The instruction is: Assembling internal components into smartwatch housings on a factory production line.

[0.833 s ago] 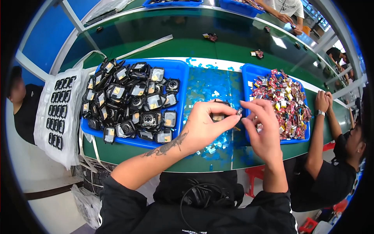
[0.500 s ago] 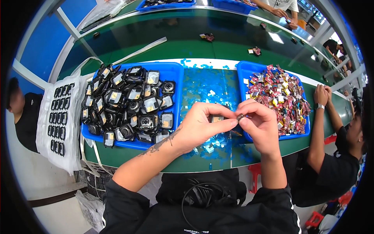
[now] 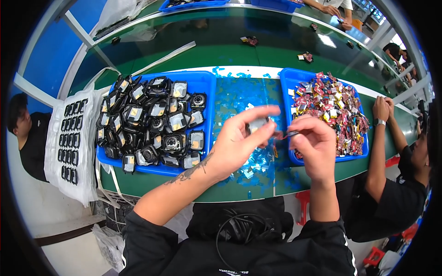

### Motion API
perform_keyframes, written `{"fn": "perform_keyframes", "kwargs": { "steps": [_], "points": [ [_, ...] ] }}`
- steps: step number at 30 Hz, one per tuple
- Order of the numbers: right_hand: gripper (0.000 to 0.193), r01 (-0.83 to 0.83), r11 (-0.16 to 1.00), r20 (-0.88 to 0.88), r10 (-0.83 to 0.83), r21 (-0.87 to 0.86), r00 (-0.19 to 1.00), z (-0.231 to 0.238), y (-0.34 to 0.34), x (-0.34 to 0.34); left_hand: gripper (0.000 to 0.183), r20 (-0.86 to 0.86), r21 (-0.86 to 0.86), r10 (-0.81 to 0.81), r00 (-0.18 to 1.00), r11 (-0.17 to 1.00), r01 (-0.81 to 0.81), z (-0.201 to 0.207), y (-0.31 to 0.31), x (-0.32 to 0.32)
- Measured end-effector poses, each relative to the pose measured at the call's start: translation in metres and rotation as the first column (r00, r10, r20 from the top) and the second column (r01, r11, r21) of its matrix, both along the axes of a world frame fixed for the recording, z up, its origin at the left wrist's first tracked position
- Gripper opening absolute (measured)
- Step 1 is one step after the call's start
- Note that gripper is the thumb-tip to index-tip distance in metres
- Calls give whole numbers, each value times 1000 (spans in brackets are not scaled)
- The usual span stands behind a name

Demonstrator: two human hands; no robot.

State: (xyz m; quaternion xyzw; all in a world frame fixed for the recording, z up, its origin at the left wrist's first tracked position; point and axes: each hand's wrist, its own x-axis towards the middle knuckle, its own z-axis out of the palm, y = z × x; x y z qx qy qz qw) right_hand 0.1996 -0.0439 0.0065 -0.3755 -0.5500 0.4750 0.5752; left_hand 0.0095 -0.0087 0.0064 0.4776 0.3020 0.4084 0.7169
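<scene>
My left hand [image 3: 235, 145] is over the middle of the bench, thumb and index finger apart. Behind them, its other fingers hold a small watch case [image 3: 257, 125] with a greyish face, partly hidden. Close by on the right, my right hand [image 3: 315, 145] pinches a small dark part [image 3: 292, 133] between thumb and fingertips. A thin reddish strip [image 3: 279, 135] shows in the gap between the hands, blurred; I cannot tell which piece it belongs to. Left of my hands, a blue tray [image 3: 209, 87] bears a heap of black watch cases [image 3: 156, 110].
At right, a blue tray [image 3: 286, 85] holds red, white and yellow small parts [image 3: 331, 110]. Blue film scraps [image 3: 251, 177] litter the green bench [image 3: 216, 193]. White foam sheet [image 3: 87, 133] with rows of black cases hangs at left. A co-worker's arms [image 3: 380, 138] rest at right.
My hands have come slightly apart, with the right moving a little right. My left thumb and index finger have opened away from the small part, which stays in my right hand.
</scene>
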Motion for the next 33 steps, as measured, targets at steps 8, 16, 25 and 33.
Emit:
{"fn": "perform_keyframes", "kwargs": {
  "steps": [8,16,25,33],
  "points": [
    [12,143,986,97,-135,-88,986,9,-24,18,41,65,-27,68,996,997,-67,-11,9,-5],
    [13,-15,1000,463,15,-4,886,11,-18,2,41,-431,398,76,899,910,115,4,4,-12],
    [9,-71,980,159,102,-186,982,-1,-16,-3,48,-169,183,48,984,983,-16,4,-9,-5],
    [13,-115,925,-470,-74,-362,879,-1,-19,-31,59,5,494,96,995,865,-86,-3,-9,0]
  ]
}}
